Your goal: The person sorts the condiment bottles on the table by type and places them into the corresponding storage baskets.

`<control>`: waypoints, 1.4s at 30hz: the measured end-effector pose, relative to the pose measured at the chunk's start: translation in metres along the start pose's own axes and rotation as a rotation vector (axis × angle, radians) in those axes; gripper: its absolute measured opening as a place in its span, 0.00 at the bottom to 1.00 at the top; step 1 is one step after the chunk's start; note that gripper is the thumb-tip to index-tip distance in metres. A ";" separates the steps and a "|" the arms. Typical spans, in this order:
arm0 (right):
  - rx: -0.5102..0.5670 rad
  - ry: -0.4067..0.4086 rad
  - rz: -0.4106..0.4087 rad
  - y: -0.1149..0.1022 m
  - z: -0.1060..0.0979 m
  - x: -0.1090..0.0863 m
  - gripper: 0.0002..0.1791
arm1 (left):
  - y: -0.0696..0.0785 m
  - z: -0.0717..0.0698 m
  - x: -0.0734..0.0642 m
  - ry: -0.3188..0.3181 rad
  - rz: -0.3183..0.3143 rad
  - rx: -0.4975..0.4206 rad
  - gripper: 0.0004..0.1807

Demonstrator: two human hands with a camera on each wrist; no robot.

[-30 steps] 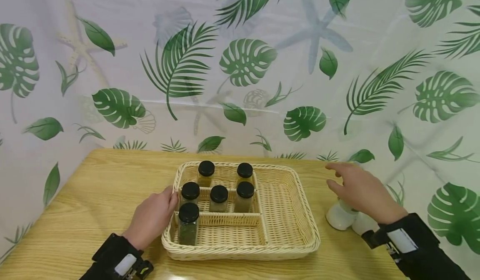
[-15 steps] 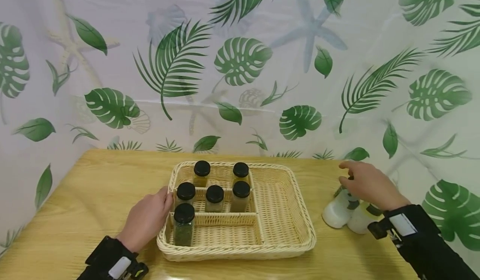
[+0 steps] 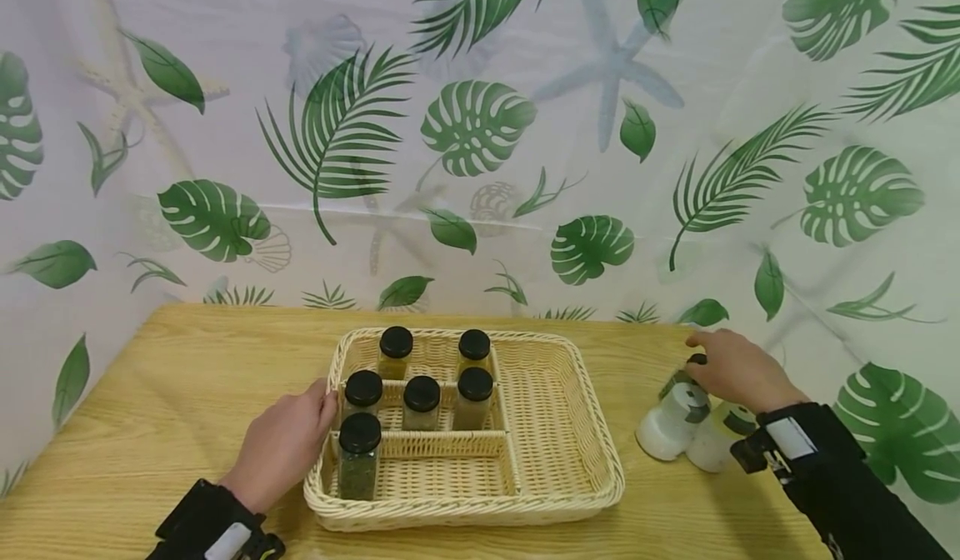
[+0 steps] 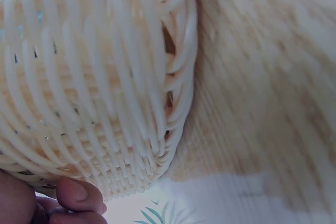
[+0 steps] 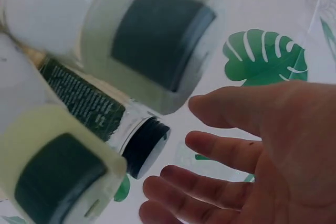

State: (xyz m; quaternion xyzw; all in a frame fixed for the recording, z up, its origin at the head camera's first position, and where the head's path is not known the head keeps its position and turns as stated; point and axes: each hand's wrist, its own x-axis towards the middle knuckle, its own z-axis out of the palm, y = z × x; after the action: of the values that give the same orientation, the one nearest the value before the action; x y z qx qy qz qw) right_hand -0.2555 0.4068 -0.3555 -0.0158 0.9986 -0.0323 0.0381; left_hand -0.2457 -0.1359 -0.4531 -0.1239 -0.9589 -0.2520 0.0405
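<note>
My left hand (image 3: 279, 439) grips the left rim of a woven basket (image 3: 558, 410); in the left wrist view its curled fingertips (image 4: 79, 195) show at the wicker edge. At the right of the table my right hand (image 3: 750, 374) reaches over two white bottles, one with a greenish top (image 5: 100, 40) and one with a yellowish top (image 5: 47, 161). Behind them stands a black-capped glass spice jar (image 5: 84, 95) with a dark label. The right fingers are spread and loosely bent close to its cap, with a gap visible in the right wrist view.
Several black-capped spice jars (image 3: 360, 460) stand in the basket's left compartments. Its long right compartment has a bare woven floor. The wooden table (image 3: 225, 360) meets a leaf-patterned cloth (image 3: 480, 277) at the back.
My right hand has moved slightly right and lowered toward the jar behind the white bottles. The left hand keeps its hold on the basket; the whole head view has shifted a little.
</note>
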 end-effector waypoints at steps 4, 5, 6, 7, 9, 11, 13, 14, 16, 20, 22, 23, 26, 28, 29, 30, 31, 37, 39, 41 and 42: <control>-0.012 -0.059 0.024 0.004 0.001 0.003 0.27 | 0.000 0.000 0.000 -0.008 -0.015 -0.002 0.16; -0.013 -0.072 0.031 0.005 0.002 0.004 0.28 | 0.000 0.000 0.000 -0.009 -0.018 -0.002 0.16; -0.013 -0.083 0.036 0.006 0.002 0.005 0.28 | 0.000 0.000 0.000 -0.009 -0.020 -0.002 0.16; -0.014 -0.092 0.039 0.007 0.003 0.006 0.28 | 0.000 0.000 0.000 -0.008 -0.021 0.000 0.16; -0.004 -0.105 0.034 0.008 0.004 0.008 0.27 | 0.000 0.000 0.000 -0.001 -0.021 0.003 0.16; 0.007 -0.111 0.020 0.009 0.005 0.010 0.26 | 0.000 0.001 0.000 0.005 -0.019 0.005 0.16; 0.014 -0.115 0.005 0.010 0.006 0.012 0.25 | -0.001 0.001 0.000 0.008 -0.019 0.006 0.16; 0.018 -0.119 0.000 0.010 0.006 0.012 0.25 | -0.001 0.001 0.000 0.010 -0.019 0.005 0.16; 0.023 -0.119 -0.008 0.010 0.007 0.012 0.24 | -0.001 0.002 0.000 0.012 -0.019 0.005 0.16; 0.033 -0.116 -0.012 0.011 0.009 0.013 0.24 | -0.002 0.003 0.001 0.019 -0.017 0.000 0.16; 0.037 -0.111 -0.011 0.012 0.010 0.015 0.24 | -0.002 0.003 0.001 0.020 -0.016 -0.005 0.16; 0.039 -0.110 -0.009 0.012 0.010 0.015 0.23 | -0.002 0.003 0.001 0.021 -0.015 -0.006 0.16; 0.040 -0.104 -0.006 0.011 0.011 0.017 0.22 | -0.003 0.003 0.001 0.022 -0.016 -0.004 0.16; 0.036 -0.099 -0.006 0.011 0.012 0.019 0.22 | -0.003 0.002 0.000 0.021 -0.018 -0.004 0.16; 0.034 -0.096 -0.003 0.011 0.012 0.019 0.22 | -0.003 0.002 0.000 0.020 -0.019 -0.004 0.16; 0.031 -0.091 -0.001 0.011 0.012 0.020 0.22 | -0.003 0.002 0.000 0.019 -0.021 -0.005 0.16; 0.033 -0.088 0.002 0.011 0.012 0.020 0.22 | -0.003 0.002 0.000 0.017 -0.023 -0.007 0.16; 0.049 -0.054 -0.015 0.013 0.009 0.020 0.23 | -0.003 0.002 0.000 0.015 -0.026 -0.009 0.16; 0.050 -0.038 -0.028 0.012 0.006 0.019 0.23 | -0.003 0.003 0.000 0.016 -0.026 -0.008 0.16; 0.046 -0.017 -0.043 0.010 0.003 0.017 0.23 | -0.003 0.003 0.000 0.013 -0.026 -0.010 0.17; 0.040 -0.004 -0.055 0.008 0.001 0.016 0.23 | -0.003 0.003 0.000 0.014 -0.027 -0.010 0.17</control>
State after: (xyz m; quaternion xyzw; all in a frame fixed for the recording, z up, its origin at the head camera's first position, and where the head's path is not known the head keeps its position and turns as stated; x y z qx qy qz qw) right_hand -0.2719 0.4143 -0.3585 -0.0423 0.9969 -0.0532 0.0396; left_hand -0.2466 -0.1373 -0.4568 -0.1096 -0.9589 -0.2581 0.0432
